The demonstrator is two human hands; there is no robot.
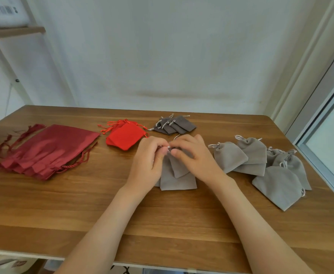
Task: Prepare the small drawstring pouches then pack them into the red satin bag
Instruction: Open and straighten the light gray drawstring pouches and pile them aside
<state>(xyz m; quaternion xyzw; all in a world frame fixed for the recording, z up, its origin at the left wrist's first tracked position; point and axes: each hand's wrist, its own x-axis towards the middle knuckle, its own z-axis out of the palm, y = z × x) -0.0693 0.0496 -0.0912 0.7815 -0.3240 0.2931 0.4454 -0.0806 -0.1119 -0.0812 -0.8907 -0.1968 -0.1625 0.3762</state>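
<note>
A small light grey drawstring pouch (177, 169) lies in the middle of the wooden table (67, 210), on top of another grey pouch (179, 183). My left hand (151, 159) and my right hand (196, 157) both pinch its top end and pale cord, fingertips close together. A stack of dark red satin bags (47, 150) lies flat at the left. Small bright red pouches (125, 135) sit behind my left hand. Dark grey small pouches (175, 125) lie fanned out at the back.
Several light grey pouches (261, 161) with drawn tops are spread over the right side, up to the table's right edge. A wall runs behind the table, a wooden shelf (13, 31) stands at the far left, and a window frame (324, 135) is at the right.
</note>
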